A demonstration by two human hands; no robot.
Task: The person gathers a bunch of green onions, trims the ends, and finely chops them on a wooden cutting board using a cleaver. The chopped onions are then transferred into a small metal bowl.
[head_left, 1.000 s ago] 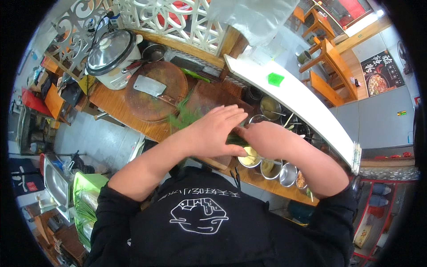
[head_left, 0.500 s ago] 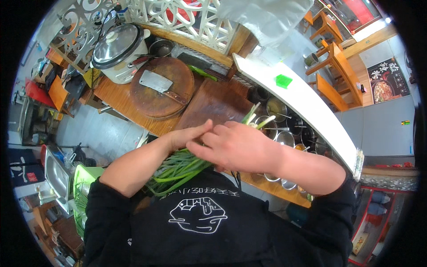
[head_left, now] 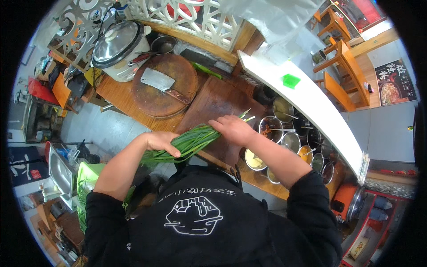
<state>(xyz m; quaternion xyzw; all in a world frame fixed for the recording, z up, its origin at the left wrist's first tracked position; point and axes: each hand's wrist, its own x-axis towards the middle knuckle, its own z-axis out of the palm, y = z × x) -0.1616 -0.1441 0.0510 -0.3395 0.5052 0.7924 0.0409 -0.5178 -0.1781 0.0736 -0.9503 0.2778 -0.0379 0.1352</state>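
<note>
- The greens (head_left: 195,139), a long leafy bunch, lie across the gap between the two hands, above the near part of the board (head_left: 227,100); whether they rest on it I cannot tell.
- Left hand (head_left: 161,141): closed over the leafy part, thumb on top, its other fingertips hidden; leaf ends trail out past it.
- Right hand (head_left: 235,129): fingers curled round the stem end, pale tips poking out just beyond the knuckles.
- The bunch should be light, limp at the leaves and firmer at the stems, perhaps slick if damp; leaves would likely bruise or slip apart under a hard squeeze.
- The best hold is probably a loose wrap near the stems, with the other hand gathering the leaves.
- Under and ahead of the fingers, the board is flat, dark and broad.
- Ahead of the left fingers, a cleaver (head_left: 158,80) lies on the round block (head_left: 144,99), well apart from them; the cooker (head_left: 119,49) stands farther off.
- Right of the right fingers, metal pots (head_left: 291,143) crowd close, leaving little elbow room; the white ledge (head_left: 318,109) runs beyond them.
- Behind the left hand, near its forearm, sits a green tub (head_left: 87,171).
</note>
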